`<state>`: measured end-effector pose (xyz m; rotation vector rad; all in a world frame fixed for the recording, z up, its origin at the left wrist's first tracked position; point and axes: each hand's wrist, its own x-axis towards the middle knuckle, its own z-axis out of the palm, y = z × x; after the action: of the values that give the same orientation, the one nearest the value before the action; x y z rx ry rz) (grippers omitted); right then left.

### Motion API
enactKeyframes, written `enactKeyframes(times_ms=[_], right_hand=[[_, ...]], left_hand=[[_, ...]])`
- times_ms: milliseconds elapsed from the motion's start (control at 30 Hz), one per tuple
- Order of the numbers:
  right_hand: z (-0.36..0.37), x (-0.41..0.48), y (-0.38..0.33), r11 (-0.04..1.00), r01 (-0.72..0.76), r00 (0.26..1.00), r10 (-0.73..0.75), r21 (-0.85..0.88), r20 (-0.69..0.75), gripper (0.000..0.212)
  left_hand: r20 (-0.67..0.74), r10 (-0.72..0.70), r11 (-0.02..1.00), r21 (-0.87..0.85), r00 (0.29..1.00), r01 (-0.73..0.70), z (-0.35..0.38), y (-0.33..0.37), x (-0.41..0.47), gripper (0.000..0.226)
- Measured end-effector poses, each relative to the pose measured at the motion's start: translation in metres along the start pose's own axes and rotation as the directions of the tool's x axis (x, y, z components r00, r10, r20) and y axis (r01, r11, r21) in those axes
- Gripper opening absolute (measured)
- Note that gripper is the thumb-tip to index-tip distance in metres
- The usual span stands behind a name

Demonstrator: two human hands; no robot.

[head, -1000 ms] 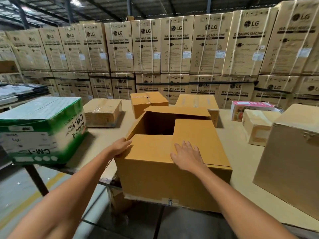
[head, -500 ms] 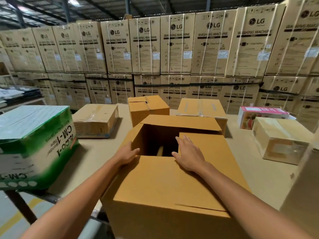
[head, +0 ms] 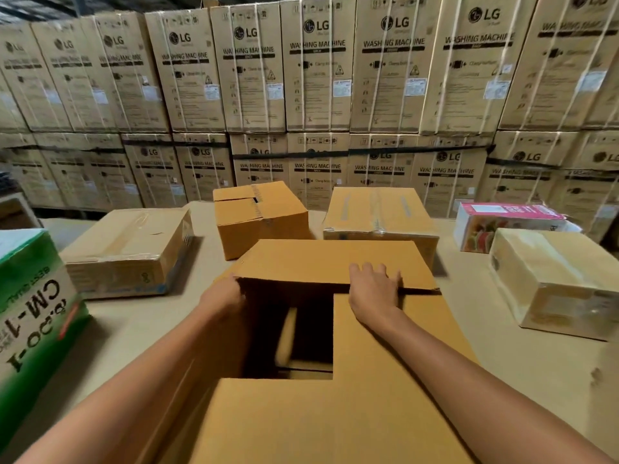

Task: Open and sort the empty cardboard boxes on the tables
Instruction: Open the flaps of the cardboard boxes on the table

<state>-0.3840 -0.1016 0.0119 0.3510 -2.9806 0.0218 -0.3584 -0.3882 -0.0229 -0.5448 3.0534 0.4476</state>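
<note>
A large plain cardboard box [head: 385, 380] stands right in front of me on the table, its top partly open with a dark gap in the middle. My left hand [head: 222, 296] grips the left corner of the box's far flap [head: 321, 262]. My right hand [head: 373, 293] lies on that far flap's edge, fingers spread over it and thumb side on the right flap. The fingertips of my left hand are hidden under the flap.
Behind the big box sit a small brown box [head: 261, 219] and a taped flat box [head: 378, 212]. A taped box [head: 130, 249] and a green-and-white box [head: 30, 313] lie left; a pink carton [head: 502, 222] and a wrapped box [head: 552, 279] right. Stacked washing-machine cartons [head: 318, 78] wall the back.
Both hands have moved forward from the near flaps to the far flap's edge. My view has come closer over the box, and the gap in its top looks larger.
</note>
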Motion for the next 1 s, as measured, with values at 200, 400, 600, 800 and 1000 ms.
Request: enactKeyframes(times_ms=[200, 400, 600, 800, 1000], right_hand=[[-0.024, 0.037, 0.02, 0.997, 0.071, 0.945, -0.057, 0.03, -0.322, 0.018], [-0.044, 0.11, 0.024, 0.987, -0.023, 0.707, 0.129, 0.16, -0.695, 0.029], [-0.036, 0.175, 0.01, 0.94, -0.215, 0.764, 0.332, 0.267, -0.554, 0.109], [0.021, 0.172, 0.021, 0.937, -0.252, 0.961, 0.272, 0.242, -0.05, 0.048], [0.06, 0.159, 0.026, 0.976, -0.175, 0.984, 0.172, 0.128, 0.035, 0.063]], left_hand=[[-0.125, 0.132, 0.98, -0.132, 0.983, -0.149, 0.001, 0.002, 0.067, 0.058], [-0.219, 0.241, 0.955, -0.119, 0.945, -0.271, 0.0, 0.025, 0.095, 0.078], [-0.189, 0.296, 0.925, -0.19, 0.936, -0.33, 0.001, 0.023, 0.132, 0.097], [-0.089, 0.291, 0.948, -0.109, 0.953, -0.299, 0.006, 0.03, 0.167, 0.086], [-0.096, 0.271, 0.963, 0.037, 0.958, -0.268, 0.011, 0.025, 0.182, 0.058]])
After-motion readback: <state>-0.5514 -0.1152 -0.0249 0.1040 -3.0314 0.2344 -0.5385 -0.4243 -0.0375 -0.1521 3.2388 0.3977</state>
